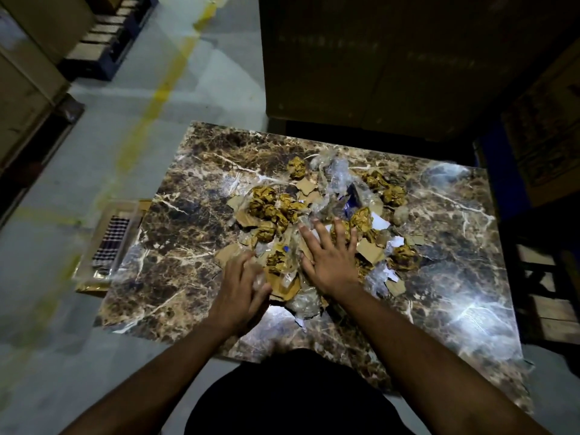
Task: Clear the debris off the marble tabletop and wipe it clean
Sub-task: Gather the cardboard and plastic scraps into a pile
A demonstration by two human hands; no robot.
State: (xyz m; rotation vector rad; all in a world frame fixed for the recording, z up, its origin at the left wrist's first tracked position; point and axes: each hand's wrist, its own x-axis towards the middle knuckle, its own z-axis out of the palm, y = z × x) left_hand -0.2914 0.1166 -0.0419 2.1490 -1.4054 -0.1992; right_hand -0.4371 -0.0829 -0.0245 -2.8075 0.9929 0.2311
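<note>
- marble tabletop (175,215) fills mid frame, brown with white veins, glare on the near right part
- debris pile (314,221) sits mid-table: crumpled gold paper balls (263,200), torn cardboard pieces (370,250), clear plastic wrap (337,171)
- right hand (329,262) flat on the pile, fingers straight and spread apart
- left hand (241,285) at the pile's near-left edge, blurred, cannot tell finger state
- checkered cloth (110,243) in a box on the floor, left of the table

Both hands, left hand (241,284) and right hand (329,255), on debris pile (282,211), marble tabletop (188,221).
</note>
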